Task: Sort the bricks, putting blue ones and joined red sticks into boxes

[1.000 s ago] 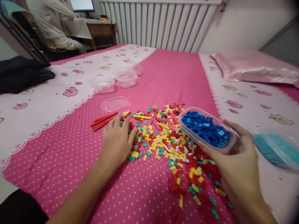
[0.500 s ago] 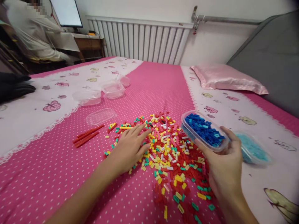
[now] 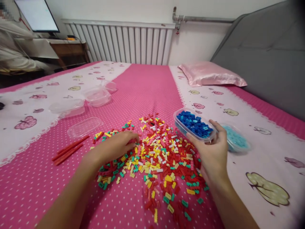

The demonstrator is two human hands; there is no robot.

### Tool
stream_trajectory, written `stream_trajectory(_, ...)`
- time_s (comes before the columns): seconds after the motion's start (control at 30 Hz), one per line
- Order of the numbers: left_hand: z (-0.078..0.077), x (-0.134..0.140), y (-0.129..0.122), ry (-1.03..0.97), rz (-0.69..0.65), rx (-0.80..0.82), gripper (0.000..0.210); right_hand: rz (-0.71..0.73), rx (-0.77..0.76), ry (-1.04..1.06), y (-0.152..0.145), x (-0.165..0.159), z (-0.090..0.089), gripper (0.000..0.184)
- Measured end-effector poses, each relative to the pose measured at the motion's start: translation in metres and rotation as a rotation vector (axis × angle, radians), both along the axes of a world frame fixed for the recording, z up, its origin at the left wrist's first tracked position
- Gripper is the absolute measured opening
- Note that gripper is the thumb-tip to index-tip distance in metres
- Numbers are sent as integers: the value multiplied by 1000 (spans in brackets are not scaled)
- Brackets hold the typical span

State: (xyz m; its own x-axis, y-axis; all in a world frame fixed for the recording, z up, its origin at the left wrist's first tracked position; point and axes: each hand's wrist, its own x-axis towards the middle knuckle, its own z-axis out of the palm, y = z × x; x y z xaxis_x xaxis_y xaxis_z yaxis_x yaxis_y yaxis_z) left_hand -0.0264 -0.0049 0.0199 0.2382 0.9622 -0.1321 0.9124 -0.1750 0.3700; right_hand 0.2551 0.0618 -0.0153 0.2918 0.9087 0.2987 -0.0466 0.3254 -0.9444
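A pile of small plastic building bricks (image 3: 154,152) in red, yellow, green, white and pink spreads over the bed. My left hand (image 3: 119,144) rests low at the pile's left part, fingers bent inward and drawn together; what lies under the fingertips is hidden. My right hand (image 3: 214,146) grips a clear plastic container (image 3: 177,122) by its near right end, thumb at the front and fingers behind. Blue bricks (image 3: 194,124) fill it, and it tilts slightly toward me. Just right of this hand stands another container of light-blue bricks (image 3: 235,138).
Left of the pile lie red sticks (image 3: 70,149) and a clear lid (image 3: 85,128). Farther back are clear containers (image 3: 97,97). A pink pillow (image 3: 212,74) lies near the grey headboard (image 3: 267,60). A person in pale clothing (image 3: 16,47) sits by a monitor (image 3: 37,16).
My left hand has gone from spread fingers over the pile to bent fingers at its left part. My right hand still holds the blue-brick container. The view has turned right.
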Motion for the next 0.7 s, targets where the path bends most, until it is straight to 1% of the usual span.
stream_trajectory(0.1, 2, -6, -2, 99, 121, -12, 30, 17, -11, 1, -3, -2, 1, 91)
stream_trajectory(0.17, 2, -1, -1, 126, 167, 38, 34, 24, -7, -6, -3, -3, 1, 90)
stream_trajectory(0.23, 2, 11, 1, 192, 198, 105, 36, 26, -3, -17, -3, -2, 1, 89)
stream_trajectory(0.37, 0, 35, 7, 309, 159, 199, 38, 15, 0, -40, -4, -2, 0, 89)
stream_trajectory(0.47, -5, 40, 11, 309, 118, 239, 44, 18, -9, -69, -6, -5, -1, 90)
stream_trajectory(0.53, -10, 35, 11, 220, 97, 290, 45, 48, -5, -88, -8, -7, -1, 89)
stream_trajectory(0.57, -12, 30, 10, 141, 103, 309, 44, 69, 3, -97, -9, -8, 0, 89)
stream_trajectory(0.63, -16, 18, 8, -70, 164, 311, 41, 126, 24, -120, -12, -8, 1, 88)
stream_trajectory(0.7, -20, 4, 6, -301, 264, 294, 43, 242, 14, -169, -18, -9, 3, 85)
